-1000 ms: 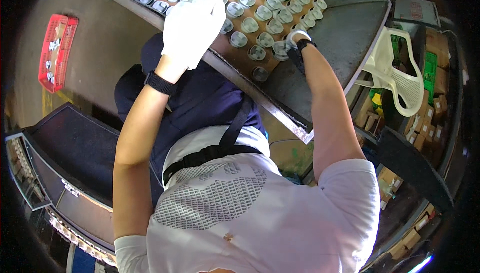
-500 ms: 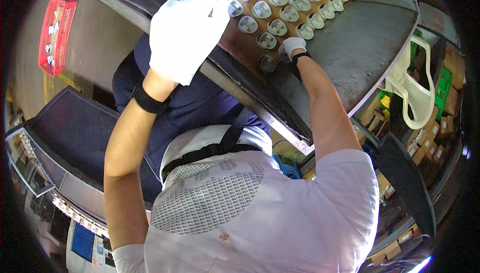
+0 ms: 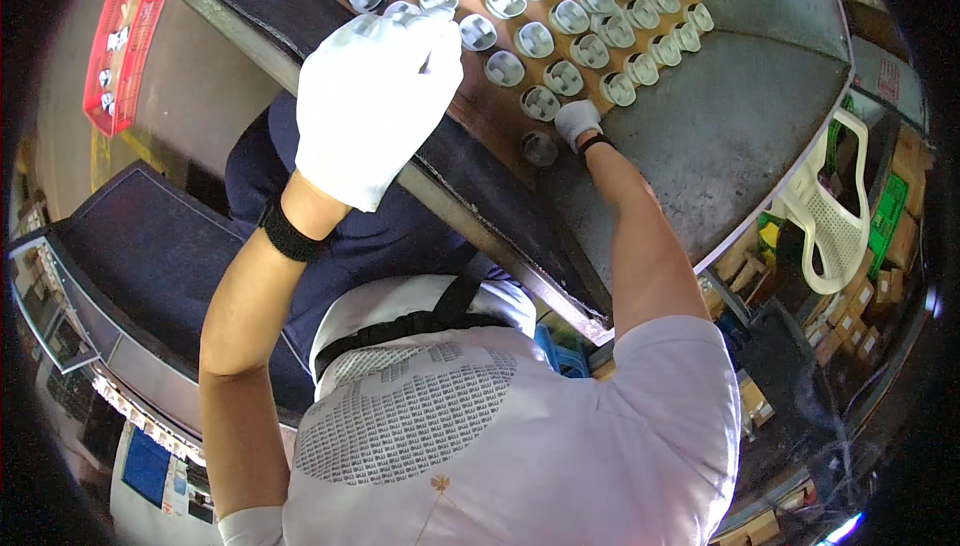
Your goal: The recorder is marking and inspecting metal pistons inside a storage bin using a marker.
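Note:
Rows of round, pale, metallic-looking cup pieces (image 3: 535,39) with blocky recesses stand on a brown board (image 3: 512,126) at the top of the view. My left hand (image 3: 378,111), in a white glove, is raised over the board's near edge with its fingers curled together. Anything inside that grip is hidden, and the hand covers part of the nearest rows. My right hand (image 3: 578,124), also gloved, is closed beside the pieces at the board's right end, its fingertips out of sight. A darker round piece (image 3: 539,149) lies just left of it, apart from the rows.
A grey metal surface (image 3: 715,106) extends right of the board, and a dark padded edge (image 3: 480,161) runs along my side. On the floor at left is a red crate (image 3: 125,56) with parts inside. A cream plastic chair (image 3: 825,206) and cardboard boxes (image 3: 850,311) are at right.
The whole view has shifted slightly, with the board lower in it. My right hand has moved a little left and nearer; a dark spot at its fingers no longer shows. My left hand stays curled.

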Demonstrator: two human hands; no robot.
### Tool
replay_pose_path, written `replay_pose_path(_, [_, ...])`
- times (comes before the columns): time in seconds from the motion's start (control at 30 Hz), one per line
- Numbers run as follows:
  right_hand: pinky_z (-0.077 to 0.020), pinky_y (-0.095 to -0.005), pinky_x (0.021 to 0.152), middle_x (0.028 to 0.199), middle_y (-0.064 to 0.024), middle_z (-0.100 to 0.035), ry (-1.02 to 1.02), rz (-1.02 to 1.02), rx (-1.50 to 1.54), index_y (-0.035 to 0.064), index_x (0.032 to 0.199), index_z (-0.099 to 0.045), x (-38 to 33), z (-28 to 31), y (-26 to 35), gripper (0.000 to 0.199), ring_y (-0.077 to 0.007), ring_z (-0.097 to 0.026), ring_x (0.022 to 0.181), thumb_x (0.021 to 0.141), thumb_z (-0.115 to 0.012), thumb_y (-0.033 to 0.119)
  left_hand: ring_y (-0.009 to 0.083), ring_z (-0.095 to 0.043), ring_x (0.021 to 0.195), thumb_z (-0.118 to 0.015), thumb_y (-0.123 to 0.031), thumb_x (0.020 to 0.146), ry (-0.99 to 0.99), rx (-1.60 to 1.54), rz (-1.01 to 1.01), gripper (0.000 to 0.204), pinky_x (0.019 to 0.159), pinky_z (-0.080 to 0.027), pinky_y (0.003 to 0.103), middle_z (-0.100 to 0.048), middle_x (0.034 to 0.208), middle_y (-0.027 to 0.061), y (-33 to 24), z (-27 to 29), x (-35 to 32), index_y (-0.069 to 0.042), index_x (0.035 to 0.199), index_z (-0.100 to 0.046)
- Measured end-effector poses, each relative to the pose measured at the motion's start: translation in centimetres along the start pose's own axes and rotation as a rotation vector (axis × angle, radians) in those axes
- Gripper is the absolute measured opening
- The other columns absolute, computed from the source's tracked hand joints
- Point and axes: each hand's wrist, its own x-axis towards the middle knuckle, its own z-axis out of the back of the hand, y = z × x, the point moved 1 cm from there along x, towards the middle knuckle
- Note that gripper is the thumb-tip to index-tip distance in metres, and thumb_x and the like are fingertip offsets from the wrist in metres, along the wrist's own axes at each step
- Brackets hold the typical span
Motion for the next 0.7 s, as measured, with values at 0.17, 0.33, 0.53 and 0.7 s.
replay_pose_path(0.17, [-0.0538,-0.0540,0.056,0.101,-0.0083,-0.075,-0.099,-0.018,-0.012,0.0145,0.097,-0.078,1.2,-0.1,-0.4,0.021,-0.0293,-0.072,0.086,0.088,-0.059,0.019,0.0267,-0.067,0.077,-0.068,-0.013,0.085,0.011,0.006,0.052,0.012,0.074,-0.054,0.037,-0.071,0.089,0.0087,-0.1,0.2,-0.3,-0.007,0.095,-0.070])
replay_pose_path(0.33, [-0.0550,-0.0454,0.063,0.097,-0.0072,-0.075,-0.060,-0.128,0.124,0.0150,0.094,-0.078,-2.5,3.1,1.0,0.018,-0.0264,-0.073,0.088,0.086,-0.061,0.020,0.0265,-0.067,0.079,-0.067,-0.014,0.085,0.026,0.025,0.043,0.013,0.074,-0.053,0.037,-0.071,0.090,0.0087,0.0,0.0,-0.3,-0.008,0.096,-0.070])
replay_pose_path(0.53, [-0.0552,-0.0430,0.062,0.095,-0.0088,-0.075,-0.127,0.050,0.105,0.0148,0.090,-0.077,-2.8,1.9,5.4,0.018,-0.0268,-0.073,0.086,0.085,-0.061,0.019,0.0262,-0.065,0.077,-0.066,-0.016,0.084,-0.001,0.019,0.031,0.014,0.072,-0.053,0.037,-0.068,0.088,0.0081,0.0,0.0,-0.4,-0.009,0.096,-0.068])
replay_pose_path(0.7, [-0.0535,-0.0425,0.058,0.086,-0.0078,-0.074,-0.158,0.258,0.095,0.0127,0.087,-0.078,-1.4,-0.4,8.9,0.020,-0.0274,-0.072,0.080,0.085,-0.060,0.022,0.0253,-0.062,0.071,-0.065,-0.019,0.081,-0.056,0.022,-0.026,0.011,0.065,-0.051,0.036,-0.061,0.077,0.0071,0.4,-0.6,-0.3,-0.010,0.088,-0.064])
